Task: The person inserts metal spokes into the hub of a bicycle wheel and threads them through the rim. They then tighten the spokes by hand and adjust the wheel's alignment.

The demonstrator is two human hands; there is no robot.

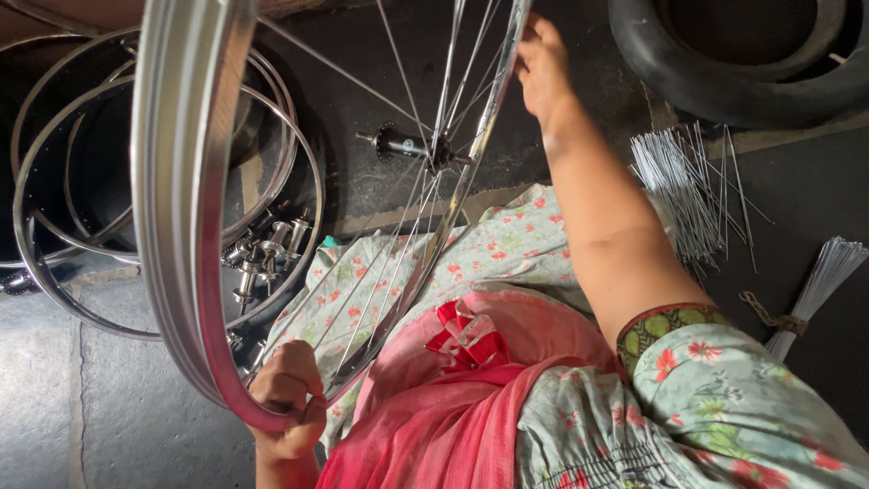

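- standing on edge across the person's lap, a bright metal wheel rim [181, 199] shows its smooth, grooved outer channel to the camera; it is a thin polished hoop, seen nearly edge-on.
- its long sweep runs from the top of the view down to the lower left, then curves back up on the far side toward the upper right.
- thin steel spokes [398, 244] fan from the rim to a dark hub [407, 145] at the middle, whose axle points roughly left to right.
- the left hand [290, 403] is curled shut around the lowest part of the rim, fingers wrapped over its edge.
- the right hand [541, 68], arm stretched out, has its fingers pinched on the far side of the rim near the top.
- under the wheel lie a floral green garment [507, 244] and a pink cloth [453, 407], soft and creased.
- to the left, more bare rims [54, 226] lie stacked flat, with small metal hubs [267, 249] clustered inside them.
- to the right, bundles of loose spokes [679, 181] lie on the dark floor, and a black rubber tyre [724, 91] sits beyond them.
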